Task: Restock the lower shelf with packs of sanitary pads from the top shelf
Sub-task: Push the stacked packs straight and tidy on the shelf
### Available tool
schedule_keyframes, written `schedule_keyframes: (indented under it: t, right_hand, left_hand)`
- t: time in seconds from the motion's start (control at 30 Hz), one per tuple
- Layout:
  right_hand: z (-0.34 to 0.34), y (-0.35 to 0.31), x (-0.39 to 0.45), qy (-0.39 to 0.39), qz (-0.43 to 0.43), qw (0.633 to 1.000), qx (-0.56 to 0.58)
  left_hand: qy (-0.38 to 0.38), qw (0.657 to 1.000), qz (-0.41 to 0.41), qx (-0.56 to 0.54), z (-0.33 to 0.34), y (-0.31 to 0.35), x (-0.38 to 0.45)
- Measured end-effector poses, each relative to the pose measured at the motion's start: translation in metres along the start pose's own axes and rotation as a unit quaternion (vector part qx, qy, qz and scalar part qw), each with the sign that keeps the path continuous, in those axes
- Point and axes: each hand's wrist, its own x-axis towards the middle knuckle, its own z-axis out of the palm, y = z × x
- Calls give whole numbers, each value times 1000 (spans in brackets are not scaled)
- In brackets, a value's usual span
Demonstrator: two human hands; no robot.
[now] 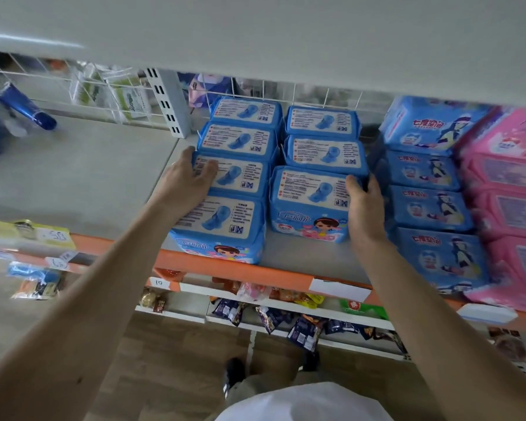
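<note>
Currently the lower shelf with its orange front edge is seen carrying two rows of blue pad packs, each row running front to back. The left row is four deep, the right row three, so a gap is left at its front. The left hand is curled over the third left pack's outer side; the right hand grips the front right pack on its right end. Both are equally near.
</note>
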Motion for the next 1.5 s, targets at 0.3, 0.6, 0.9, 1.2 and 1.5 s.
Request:
schedule_keyframes:
  t: [0.3,0.6,0.9,1.2,1.5]
  right_hand:
    - [18,5,6,59,-22,998,-29]
    - [32,15,8,97,-46,994,-16]
    - [12,7,18,25,-29,999,25]
    - [31,5,13,67,-32,997,14]
    - [30,6,16,59,-33,998,-11]
  left_hand:
    - [12,999,19,31,3,-3,6]
    - [37,997,35,49,4,-9,16]
    - [26,999,12,25,2,-6,12]
    - [28,999,19,-8,7,-6,15]
    - [25,999,35,24,5,-1,14]
